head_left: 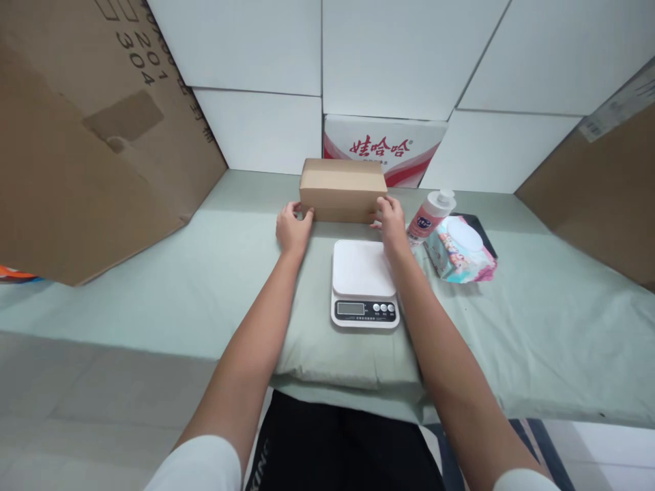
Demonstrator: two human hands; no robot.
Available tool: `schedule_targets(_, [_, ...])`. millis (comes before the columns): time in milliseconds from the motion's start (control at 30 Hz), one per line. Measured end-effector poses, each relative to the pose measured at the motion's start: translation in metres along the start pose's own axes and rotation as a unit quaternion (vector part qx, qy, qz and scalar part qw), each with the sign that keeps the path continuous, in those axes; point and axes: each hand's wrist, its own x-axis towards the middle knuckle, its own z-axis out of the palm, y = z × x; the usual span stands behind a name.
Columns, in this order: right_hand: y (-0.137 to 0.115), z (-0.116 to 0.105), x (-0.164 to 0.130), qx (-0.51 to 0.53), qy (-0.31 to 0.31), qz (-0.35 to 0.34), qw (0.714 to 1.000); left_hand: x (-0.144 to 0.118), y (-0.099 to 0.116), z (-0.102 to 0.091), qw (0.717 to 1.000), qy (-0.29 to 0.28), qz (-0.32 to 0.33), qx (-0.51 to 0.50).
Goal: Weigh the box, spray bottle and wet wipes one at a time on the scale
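Note:
A small brown cardboard box [342, 192] sits at the back of the covered table. My left hand [294, 228] grips its left end, thumb on the near face and fingers around the side. At the right end, my right hand [389, 218] has its fingers against the box's near corner. Between my forearms lies a white kitchen scale [364, 269], its grey display and round buttons facing me. Nothing rests on its plate. A pink bottle with a white cap [428, 217] stands just right of my right hand, slightly tilted in view.
Right of the bottle lies a pack of wet wipes [458, 249] on a dark object. A white-and-red carton [383, 143] stands behind the box. Large cardboard sheets flank the pale green tablecloth [230, 286], one at left [102, 170] and another at right [604, 170].

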Motion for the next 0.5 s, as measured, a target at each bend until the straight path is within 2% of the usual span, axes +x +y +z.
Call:
schedule_targets(67, [-0.012,-0.003,-0.012,0.004,0.005,-0.027,1.0,0.0,-0.001,0.0,1.0,0.009,-0.009,0.004])
schedule_targets(133, [-0.025,-0.012,-0.029,-0.011,0.017,-0.116,0.993,0.0,-0.003,0.001,1.0,-0.008,-0.009,-0.011])
schedule_targets(200, [-0.034,-0.028,-0.048,-0.04,0.064,-0.25,0.965,0.001,-0.005,0.003,0.999,-0.04,0.009,-0.028])
schedule_targets(267, [-0.037,-0.046,-0.062,-0.084,0.147,-0.351,0.921,0.001,-0.006,0.005,0.996,-0.073,0.027,-0.043])
schedule_targets(333, [-0.031,-0.064,-0.066,-0.144,0.211,-0.385,0.887,0.001,-0.008,0.007,0.993,-0.098,0.036,-0.051])
schedule_targets(367, [-0.025,-0.071,-0.065,-0.175,0.222,-0.388,0.877,0.001,-0.008,0.007,0.992,-0.107,0.041,-0.053])
schedule_targets(433, [-0.013,-0.08,-0.061,-0.224,0.22,-0.384,0.868,0.001,-0.009,0.007,0.99,-0.121,0.051,-0.054])
schedule_targets(500, [-0.001,-0.083,-0.057,-0.254,0.192,-0.368,0.873,0.0,-0.008,0.007,0.988,-0.133,0.056,-0.055])
